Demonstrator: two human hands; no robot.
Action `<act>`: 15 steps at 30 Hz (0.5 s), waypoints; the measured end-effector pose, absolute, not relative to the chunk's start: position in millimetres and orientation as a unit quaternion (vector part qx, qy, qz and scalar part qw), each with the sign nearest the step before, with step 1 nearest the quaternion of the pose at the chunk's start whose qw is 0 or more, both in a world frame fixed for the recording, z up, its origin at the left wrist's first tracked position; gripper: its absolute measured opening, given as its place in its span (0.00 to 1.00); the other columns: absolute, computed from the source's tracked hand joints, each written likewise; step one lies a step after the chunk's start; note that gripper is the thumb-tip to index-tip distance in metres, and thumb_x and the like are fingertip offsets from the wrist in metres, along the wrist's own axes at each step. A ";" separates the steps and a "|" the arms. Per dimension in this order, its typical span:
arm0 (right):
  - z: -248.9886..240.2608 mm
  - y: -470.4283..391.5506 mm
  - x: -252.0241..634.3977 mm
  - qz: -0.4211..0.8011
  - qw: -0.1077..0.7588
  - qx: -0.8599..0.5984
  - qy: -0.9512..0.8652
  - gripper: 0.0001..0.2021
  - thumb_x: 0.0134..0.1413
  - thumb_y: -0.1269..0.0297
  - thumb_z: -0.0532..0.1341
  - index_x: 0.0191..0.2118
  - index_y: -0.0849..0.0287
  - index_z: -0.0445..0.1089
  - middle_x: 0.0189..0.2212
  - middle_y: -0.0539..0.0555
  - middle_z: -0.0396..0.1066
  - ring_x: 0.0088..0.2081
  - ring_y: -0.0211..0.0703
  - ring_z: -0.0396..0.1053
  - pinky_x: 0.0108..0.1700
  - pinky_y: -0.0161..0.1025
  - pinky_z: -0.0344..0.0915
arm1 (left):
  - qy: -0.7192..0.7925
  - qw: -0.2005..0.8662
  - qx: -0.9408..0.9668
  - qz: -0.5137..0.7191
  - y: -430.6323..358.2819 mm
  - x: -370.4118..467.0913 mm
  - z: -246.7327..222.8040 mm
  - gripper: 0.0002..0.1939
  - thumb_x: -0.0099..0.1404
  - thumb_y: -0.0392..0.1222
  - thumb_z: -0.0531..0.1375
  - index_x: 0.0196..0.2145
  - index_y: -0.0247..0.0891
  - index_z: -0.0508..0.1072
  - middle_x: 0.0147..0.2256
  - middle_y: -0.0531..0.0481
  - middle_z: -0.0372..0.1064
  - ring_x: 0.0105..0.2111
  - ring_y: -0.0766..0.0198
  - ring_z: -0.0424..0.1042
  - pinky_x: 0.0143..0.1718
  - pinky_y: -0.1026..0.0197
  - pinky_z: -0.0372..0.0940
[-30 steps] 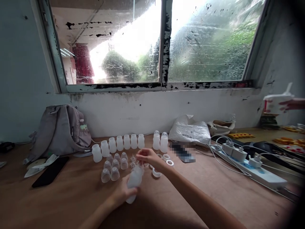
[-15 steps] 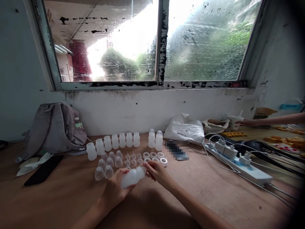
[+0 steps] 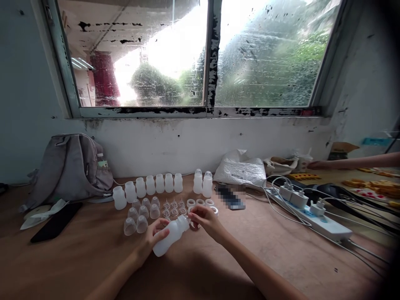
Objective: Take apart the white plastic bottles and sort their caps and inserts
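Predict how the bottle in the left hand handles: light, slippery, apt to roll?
The bottle is probably light: translucent, with no liquid visible. It may be slightly slippery, as its sides look smooth. Laid on its side and pushed, it would likely roll, given its rounded body.

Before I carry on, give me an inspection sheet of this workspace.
Surface: brown tabletop, dark mark at right.
Job's things: tilted bottle; seven uncapped bottles in a row; two capped bottles apart; clear caps; teats; white rings.
Clutter: backpack, black slab, silvery bag.
Hands: left hand holds the tilted bottle; right hand at its neck, grip unclear.
Cables: white cables around a power strip.
Surroundings: window, wall, another person's arm.
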State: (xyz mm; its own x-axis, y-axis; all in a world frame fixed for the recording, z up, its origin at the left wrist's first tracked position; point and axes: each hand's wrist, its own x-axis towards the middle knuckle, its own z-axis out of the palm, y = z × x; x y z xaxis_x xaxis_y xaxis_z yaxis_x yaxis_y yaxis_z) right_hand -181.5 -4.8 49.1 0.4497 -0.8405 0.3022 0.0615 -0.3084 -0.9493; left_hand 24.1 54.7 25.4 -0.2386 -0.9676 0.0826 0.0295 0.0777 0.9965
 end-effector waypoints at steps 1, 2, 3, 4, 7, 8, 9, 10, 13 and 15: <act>50.6 -4.8 -182.5 -0.445 0.512 -0.677 0.285 0.14 0.44 0.55 0.60 0.26 0.61 0.63 0.16 0.46 0.61 0.17 0.33 0.60 0.20 0.32 0.57 | -0.545 0.462 0.399 -0.574 54.4 24.2 25.5 0.19 0.56 0.52 0.55 0.40 0.36 0.62 0.29 0.48 0.67 0.25 0.65 0.66 0.20 0.67 0.57; 51.8 -5.2 -183.7 -0.453 0.507 -0.676 0.285 0.13 0.44 0.55 0.60 0.27 0.62 0.64 0.17 0.47 0.62 0.19 0.33 0.61 0.21 0.33 0.59 | -0.521 0.465 0.390 -0.601 54.4 24.3 26.0 0.19 0.57 0.53 0.53 0.41 0.36 0.62 0.30 0.48 0.67 0.24 0.65 0.66 0.19 0.67 0.57; 52.5 -6.0 -184.9 -0.462 0.498 -0.676 0.285 0.12 0.45 0.56 0.60 0.28 0.62 0.64 0.18 0.48 0.63 0.20 0.34 0.62 0.23 0.33 0.60 | -0.497 0.471 0.384 -0.619 54.7 24.6 26.8 0.20 0.58 0.53 0.52 0.42 0.36 0.61 0.31 0.47 0.67 0.24 0.64 0.66 0.19 0.67 0.57; 52.5 -7.1 -186.1 -0.471 0.485 -0.678 0.287 0.12 0.47 0.56 0.59 0.29 0.62 0.65 0.19 0.49 0.64 0.21 0.35 0.63 0.25 0.34 0.61 | -0.476 0.480 0.381 -0.631 55.0 25.0 27.7 0.20 0.58 0.54 0.51 0.43 0.37 0.61 0.31 0.46 0.67 0.24 0.64 0.67 0.19 0.67 0.57; 47.7 -9.5 -187.3 -0.480 0.408 -0.716 0.300 0.09 0.48 0.59 0.57 0.32 0.60 0.66 0.22 0.50 0.66 0.25 0.36 0.64 0.27 0.35 0.62 | -0.434 0.520 0.375 -0.633 54.7 26.0 28.7 0.22 0.58 0.54 0.51 0.46 0.37 0.61 0.32 0.47 0.67 0.26 0.63 0.68 0.22 0.66 0.59; 44.5 -9.1 -186.3 -0.472 0.371 -0.741 0.302 0.08 0.49 0.61 0.57 0.32 0.60 0.66 0.24 0.51 0.66 0.26 0.36 0.64 0.28 0.35 0.61 | -0.430 0.536 0.366 -0.627 54.1 26.2 27.9 0.22 0.58 0.52 0.52 0.47 0.37 0.61 0.33 0.47 0.67 0.28 0.63 0.68 0.24 0.65 0.60; 40.6 -7.8 -184.4 -0.459 0.331 -0.767 0.302 0.06 0.49 0.63 0.57 0.32 0.60 0.66 0.24 0.51 0.66 0.26 0.36 0.64 0.28 0.34 0.61 | -0.432 0.550 0.356 -0.620 53.2 26.2 26.7 0.22 0.58 0.51 0.54 0.47 0.37 0.61 0.34 0.46 0.67 0.30 0.62 0.68 0.26 0.65 0.60; 36.3 -5.7 -181.6 -0.439 0.294 -0.795 0.298 0.05 0.49 0.65 0.57 0.31 0.60 0.67 0.25 0.51 0.66 0.26 0.36 0.63 0.28 0.34 0.61 | -0.437 0.560 0.346 -0.613 52.3 26.0 25.1 0.21 0.57 0.49 0.55 0.46 0.36 0.62 0.35 0.46 0.67 0.32 0.62 0.68 0.28 0.65 0.60; 23.7 3.4 -170.1 -0.367 0.218 -0.859 0.283 0.04 0.49 0.70 0.55 0.29 0.59 0.66 0.25 0.51 0.65 0.27 0.36 0.61 0.29 0.33 0.59 | -0.462 0.570 0.335 -0.591 50.7 24.7 20.8 0.19 0.56 0.46 0.57 0.44 0.34 0.65 0.38 0.45 0.66 0.36 0.61 0.66 0.31 0.65 0.60; 17.6 8.8 -162.9 -0.340 0.191 -0.877 0.279 0.04 0.49 0.71 0.54 0.29 0.59 0.65 0.27 0.51 0.64 0.29 0.37 0.61 0.30 0.33 0.59 | -0.489 0.566 0.338 -0.571 51.1 23.4 19.6 0.18 0.55 0.44 0.58 0.43 0.33 0.66 0.39 0.44 0.66 0.39 0.59 0.65 0.35 0.63 0.59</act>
State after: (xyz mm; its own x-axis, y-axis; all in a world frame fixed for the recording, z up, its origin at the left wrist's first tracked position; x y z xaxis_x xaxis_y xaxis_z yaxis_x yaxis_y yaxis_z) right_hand -162.9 8.8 17.6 0.6124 -0.6203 0.4901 -0.3602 -0.7708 -0.5254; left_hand 23.4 51.1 19.6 -0.1301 -0.9774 0.1667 0.3163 0.1184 0.9412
